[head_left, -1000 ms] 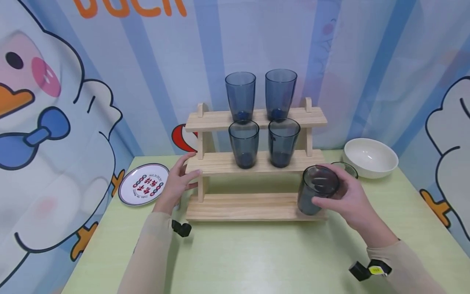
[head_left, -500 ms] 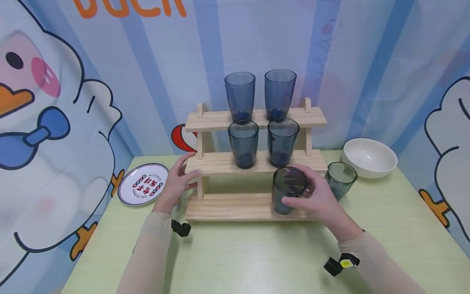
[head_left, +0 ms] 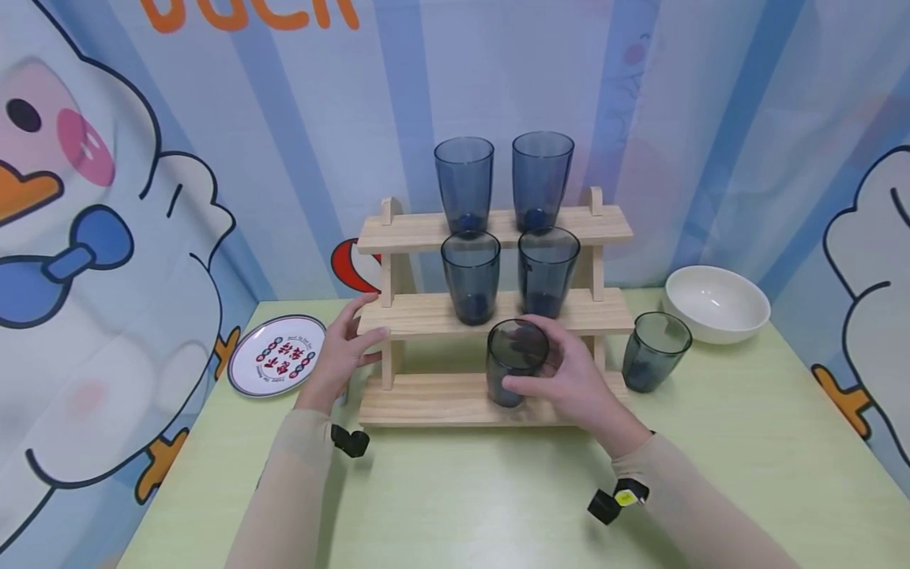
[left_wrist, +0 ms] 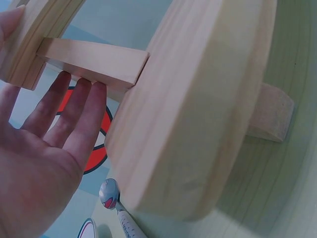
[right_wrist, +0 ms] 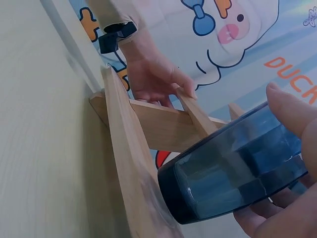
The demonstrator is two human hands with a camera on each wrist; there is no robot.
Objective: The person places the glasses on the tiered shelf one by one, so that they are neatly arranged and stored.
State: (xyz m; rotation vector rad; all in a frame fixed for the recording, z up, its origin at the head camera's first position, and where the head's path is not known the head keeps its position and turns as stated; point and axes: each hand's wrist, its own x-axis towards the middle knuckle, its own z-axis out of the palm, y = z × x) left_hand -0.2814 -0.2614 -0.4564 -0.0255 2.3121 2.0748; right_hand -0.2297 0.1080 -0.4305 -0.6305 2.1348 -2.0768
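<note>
My right hand (head_left: 572, 383) grips a blue-grey drinking glass (head_left: 506, 371) from its right side, thumb in front. The glass is over the bottom shelf of a three-tier wooden rack (head_left: 426, 399); whether its base touches the board I cannot tell. In the right wrist view, the same glass (right_wrist: 228, 168) is close to the board. My left hand (head_left: 343, 352) holds the rack's left end, its thumb at the middle shelf. The fingertips touch the upright (left_wrist: 94, 59) in the left wrist view. Two glasses (head_left: 472, 276) stand on the middle shelf and two more (head_left: 465, 182) on top.
Another glass (head_left: 656, 352) stands on the table right of the rack, before a white bowl (head_left: 714, 304). To the left lies a printed plate (head_left: 277, 356). A spoon (left_wrist: 110, 193) shows beside the rack in the left wrist view. A cartoon curtain hangs behind.
My right hand has carried the glass leftward, from the bottom shelf's right end toward its middle. The glass by the bowl has come into fuller view. My left hand has stayed put.
</note>
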